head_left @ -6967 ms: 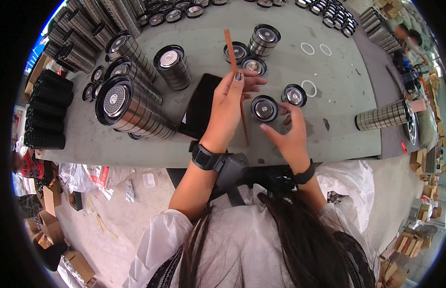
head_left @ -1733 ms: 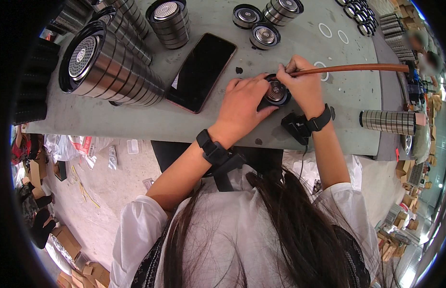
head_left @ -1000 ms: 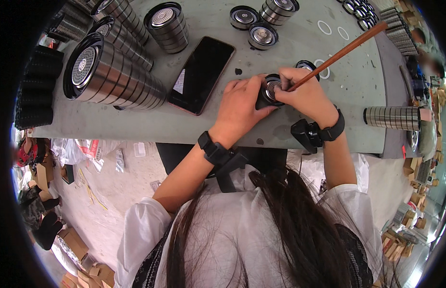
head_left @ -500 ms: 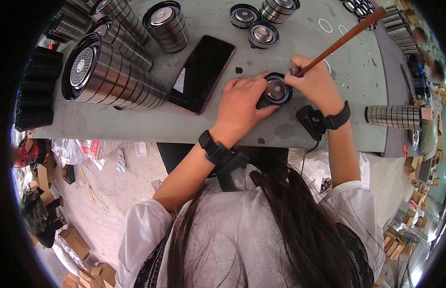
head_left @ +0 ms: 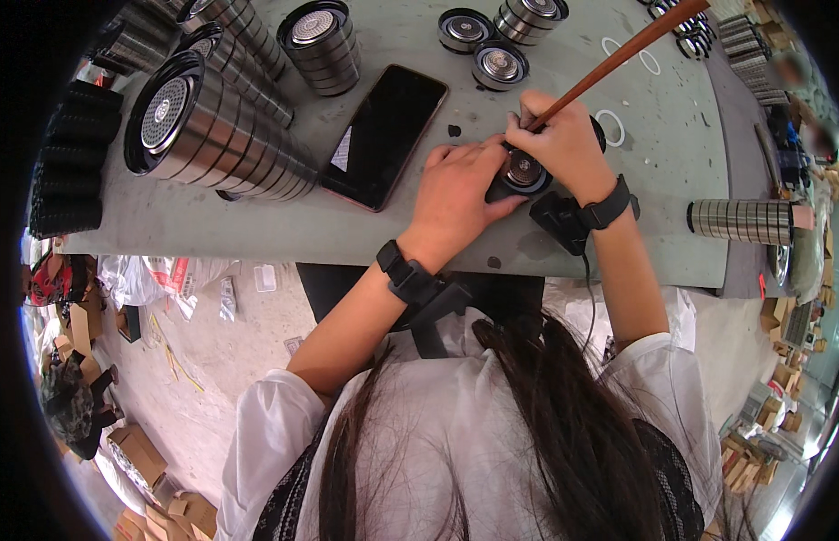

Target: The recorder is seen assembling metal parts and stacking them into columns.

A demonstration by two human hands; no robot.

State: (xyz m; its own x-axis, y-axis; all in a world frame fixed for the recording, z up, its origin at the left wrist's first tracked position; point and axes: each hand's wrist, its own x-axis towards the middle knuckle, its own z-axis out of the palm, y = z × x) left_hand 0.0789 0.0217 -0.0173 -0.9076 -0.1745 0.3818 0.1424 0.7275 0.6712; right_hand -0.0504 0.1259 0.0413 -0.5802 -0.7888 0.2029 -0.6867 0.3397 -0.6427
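A round steel-and-black lid point(head_left: 526, 169) with a perforated disc in its middle lies on the table in front of me. My left hand point(head_left: 454, 191) is curled against its left side, fingers at the far rim and thumb at the near rim. In my right hand point(head_left: 564, 149) is a slanted brown wooden stick point(head_left: 618, 62), gripped low down. Its lower end meets the far edge of the lid, where my fingers hide the contact. Behind the right hand a black curved edge shows; what it belongs to is hidden.
A phone point(head_left: 386, 135) lies left of my left hand. Tall stacks of steel lids point(head_left: 230, 135) stand at the left, with a shorter stack point(head_left: 318, 50) behind the phone. Loose lids point(head_left: 499, 65) and white rings point(head_left: 611, 129) lie farther back. Another stack point(head_left: 742, 220) rests on its side at the right.
My right hand has moved left over the lid, and the stick's lower end has gone from the right rim toward the far edge. My left hand stays almost in place.
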